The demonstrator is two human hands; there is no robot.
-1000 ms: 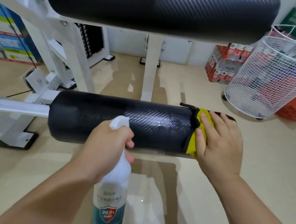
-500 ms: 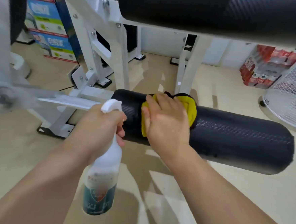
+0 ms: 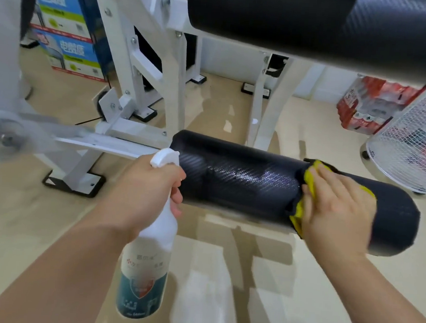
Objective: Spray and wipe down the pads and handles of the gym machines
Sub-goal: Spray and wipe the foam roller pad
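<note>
Nearest us, our left hand (image 3: 142, 189) grips the bottle (image 3: 147, 257) at its neck, with the nozzle just beside the roller (image 3: 243, 181). Our right hand (image 3: 337, 213) lies flat, fingers straight, pressing the cloth (image 3: 297, 215) onto the roller's right part. Wet sheen shows mid-roller. We judge firm, overlapping full-length strokes are needed, underside included. Beyond, we cannot tell whether the upper pad (image 3: 292, 18) is done.

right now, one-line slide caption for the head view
Left hand holds a spray bottle while right hand presses a yellow cloth on the black roller pad.
</note>
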